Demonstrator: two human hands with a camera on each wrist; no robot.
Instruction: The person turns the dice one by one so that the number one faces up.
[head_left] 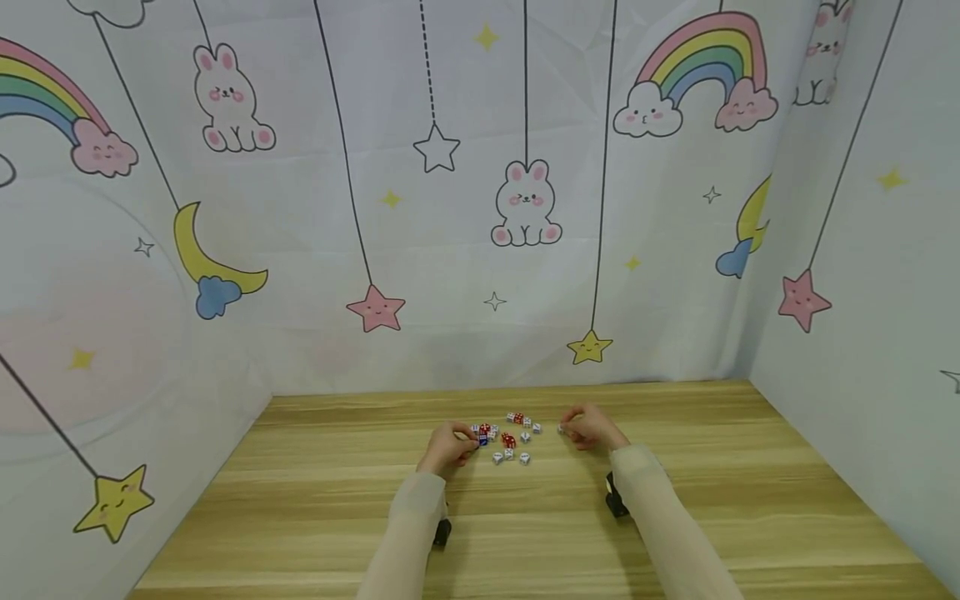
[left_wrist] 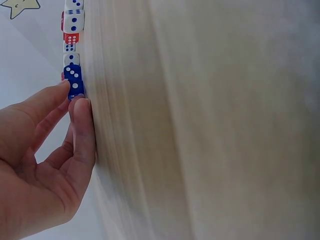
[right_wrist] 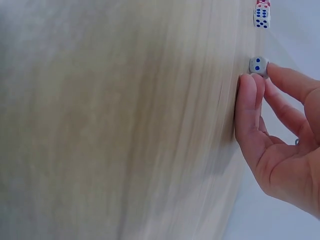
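Thumb and fingertips of my left hand [head_left: 447, 447] pinch a blue die [left_wrist: 75, 88] with white dots, low at the tabletop. Beyond it in the left wrist view, white dice [left_wrist: 74, 22] with blue dots and a red die [left_wrist: 73, 37] line up. My right hand [head_left: 590, 427] holds a white die [right_wrist: 258, 65] between thumb and fingers, its two-dot face showing in the right wrist view. Between the hands, several white dice and red dice [head_left: 509, 441] lie scattered on the wooden table. Part of the blue die is hidden behind the left fingertips.
The wood-grain table [head_left: 525, 533] ends at a white backdrop [head_left: 450, 358] printed with rabbits, stars and rainbows, which also closes both sides. A row of dice [head_left: 518, 418] lies at the back of the group. A black wrist device [head_left: 617, 497] sits under the right sleeve.
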